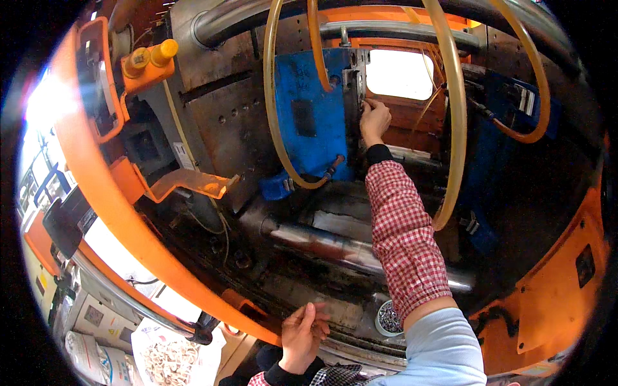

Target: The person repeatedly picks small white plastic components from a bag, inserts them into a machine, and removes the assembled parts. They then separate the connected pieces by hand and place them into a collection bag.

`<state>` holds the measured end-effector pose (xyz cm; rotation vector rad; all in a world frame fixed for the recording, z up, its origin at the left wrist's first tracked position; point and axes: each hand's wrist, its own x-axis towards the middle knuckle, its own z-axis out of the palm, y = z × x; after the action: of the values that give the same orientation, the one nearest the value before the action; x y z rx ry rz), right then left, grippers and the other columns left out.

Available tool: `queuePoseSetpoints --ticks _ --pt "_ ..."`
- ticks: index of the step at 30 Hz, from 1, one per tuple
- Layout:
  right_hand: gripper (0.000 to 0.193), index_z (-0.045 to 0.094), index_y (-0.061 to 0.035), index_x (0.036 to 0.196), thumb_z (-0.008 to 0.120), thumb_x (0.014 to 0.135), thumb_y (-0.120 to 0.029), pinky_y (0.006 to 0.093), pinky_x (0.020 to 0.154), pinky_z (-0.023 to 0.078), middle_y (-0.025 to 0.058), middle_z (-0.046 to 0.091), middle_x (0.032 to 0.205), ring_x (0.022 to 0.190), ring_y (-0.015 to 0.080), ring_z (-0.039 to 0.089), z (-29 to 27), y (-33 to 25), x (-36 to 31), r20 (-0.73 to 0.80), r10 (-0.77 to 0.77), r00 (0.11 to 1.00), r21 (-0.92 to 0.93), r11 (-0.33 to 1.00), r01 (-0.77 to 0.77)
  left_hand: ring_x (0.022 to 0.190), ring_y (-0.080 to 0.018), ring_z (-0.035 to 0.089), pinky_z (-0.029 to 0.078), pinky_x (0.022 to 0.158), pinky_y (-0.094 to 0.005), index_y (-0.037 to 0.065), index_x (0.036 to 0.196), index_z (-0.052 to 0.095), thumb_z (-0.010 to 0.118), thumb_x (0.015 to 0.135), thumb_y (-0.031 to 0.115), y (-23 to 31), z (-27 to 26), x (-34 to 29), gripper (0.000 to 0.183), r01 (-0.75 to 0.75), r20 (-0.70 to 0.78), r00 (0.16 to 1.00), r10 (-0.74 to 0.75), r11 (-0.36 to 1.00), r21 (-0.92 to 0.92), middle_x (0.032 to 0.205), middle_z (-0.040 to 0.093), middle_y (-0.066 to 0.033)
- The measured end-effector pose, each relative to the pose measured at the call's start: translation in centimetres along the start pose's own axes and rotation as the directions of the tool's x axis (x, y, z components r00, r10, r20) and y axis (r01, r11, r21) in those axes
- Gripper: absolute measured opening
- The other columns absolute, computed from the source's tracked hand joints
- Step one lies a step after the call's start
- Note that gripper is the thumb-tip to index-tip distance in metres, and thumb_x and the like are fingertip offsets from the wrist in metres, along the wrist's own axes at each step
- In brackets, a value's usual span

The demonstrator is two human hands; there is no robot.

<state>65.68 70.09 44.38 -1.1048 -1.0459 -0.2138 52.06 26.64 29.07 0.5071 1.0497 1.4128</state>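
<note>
Blue block and right hand: we find the blue block (315, 145) just left of the right hand (375, 122), whose fingertips meet the upper part of its steel face (352, 96); whether they press on it or stop just short, we cannot tell.
Right grip: fingers bent and drawn in toward the thumb; we cannot tell whether anything small is pinched there.
Left grip: the left hand (302, 338) is half open, thumb up, fingers loosely curled, holding nothing we can see; it is near the lower end of the orange rail (148, 244), well apart from the block.
Machine bay: dark, greasy metal; we note a polished bar (328, 243) crossing below the block and a bright window (399, 74) behind the right hand.
Hoses: a yellowish hose (454, 96) hangs to the right of that hand; another (270, 83) loops down across the block's left side.
White cup: the white cup (380, 329), filled with small metal pieces, stands beside the checked sleeve (405, 231).
Outside the rail: we see a bag of pale pieces (168, 359) at lower left.
Block axis: long axis roughly upright; steel face turned right, toward the gap.
</note>
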Motion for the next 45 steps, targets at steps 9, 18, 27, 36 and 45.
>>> queuePoseSetpoints --ticks 9,18,27,36,45 --pt "0.019 0.069 -0.0034 0.09 0.062 0.078 -0.016 0.0406 0.077 0.047 0.017 0.064 0.088 0.085 0.034 0.06 -0.5 -1.0 0.2 0.111 -0.08 0.991 -0.027 0.996 0.083 0.054 -0.0084 0.052 0.039 0.048 -0.0194 0.002 0.102 0.058 0.05 0.093 0.03 -0.2 -0.1 0.5 0.03 -0.008 0.006 1.0 0.007 1.0 0.021 0.073 0.061 -0.0038" --pt "0.038 0.062 0.0011 0.105 0.053 0.067 0.001 0.0415 0.085 0.042 0.0193 0.055 0.108 0.094 0.0369 0.052 0.8 -1.1 -2.3 0.146 -0.127 0.981 -0.038 0.99 0.134 0.064 -0.0116 0.058 0.045 0.055 -0.0218 -0.001 0.111 0.055 0.049 0.094 0.021 -1.0 -0.8 -0.4 0.029 -0.038 0.061 0.997 0.036 0.999 0.028 0.081 0.063 -0.0072" --pt "0.035 0.059 0.0016 0.11 0.052 0.076 -0.004 0.0416 0.096 0.035 0.0218 0.053 0.116 0.111 0.0376 0.045 -5.3 -3.4 -2.3 0.317 -0.001 0.948 0.117 0.992 -0.038 0.057 -0.014 0.057 0.043 0.049 -0.0225 -0.001 0.091 0.053 0.051 0.093 0.023 0.2 0.3 -2.0 0.025 -0.106 0.077 0.992 0.101 0.992 0.066 0.074 0.06 -0.0098" --pt "0.018 0.068 -0.0011 0.084 0.07 0.074 -0.016 0.0324 0.063 0.049 0.0141 0.066 0.079 0.072 0.0266 0.064 -28.2 -12.6 -19.1 0.865 -0.499 0.051 0.501 0.864 -0.043 0.044 -0.0115 0.05 0.038 0.039 -0.0221 0.004 0.083 0.052 0.045 0.094 0.037 1.1 1.0 -2.7 0.035 -0.135 -0.035 0.991 0.132 0.988 -0.078 0.058 0.053 -0.004" --pt "0.013 0.068 -0.0005 0.083 0.066 0.074 -0.011 0.0338 0.065 0.05 0.0153 0.065 0.079 0.073 0.028 0.064 -29.1 -13.0 -18.7 0.844 -0.525 0.112 0.532 0.845 -0.052 0.051 -0.0159 0.057 0.042 0.044 -0.0237 0.0 0.094 0.055 0.041 0.095 0.04 1.2 0.9 -2.2 0.042 -0.15 0.063 0.985 0.159 0.98 -0.135 0.072 0.063 -0.0108"
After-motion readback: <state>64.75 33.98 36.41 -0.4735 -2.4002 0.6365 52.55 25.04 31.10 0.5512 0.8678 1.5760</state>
